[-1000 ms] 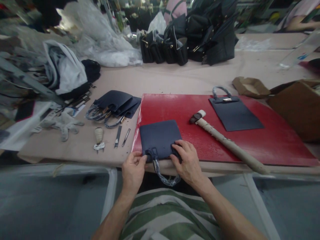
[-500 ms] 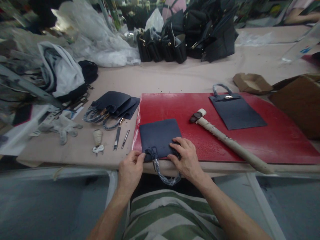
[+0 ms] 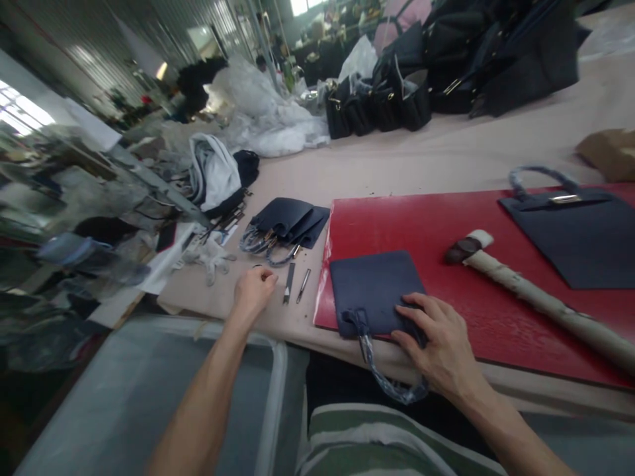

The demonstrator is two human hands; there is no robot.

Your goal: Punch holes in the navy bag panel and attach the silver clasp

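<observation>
The right hand (image 3: 439,337) is resting on the near right part of a navy handbag panel (image 3: 374,284), its fingers parted and loosely bent, fingertips touching the surface and thumb lying at the near edge. Whether it is pinching anything beneath the palm, I cannot tell. The panel is lying flat on the near left end of a red board (image 3: 397,218), and its plastic-wrapped handle (image 3: 384,385) is hanging over the near edge of the table (image 3: 446,158).

The left hand (image 3: 254,289) is sitting well apart from the panel, over the table to the left of the board, fingers curled toward the thumb. What it is holding, if anything, is hidden from view. Just to its right, a flat blade (image 3: 289,281) and a slim metal tool (image 3: 303,285) are lying side by side, and beyond them a pile of navy panels (image 3: 285,218) with wrapped handles is overlapping. To its left, a pale work glove (image 3: 211,256) is lying near the table's edge.

Right of the panel, a hammer (image 3: 540,302) is lying slantwise across the board, and a second handled panel (image 3: 580,238) is lying farther right. At the far side, small black handbags (image 3: 387,106) are standing in a row.
</observation>
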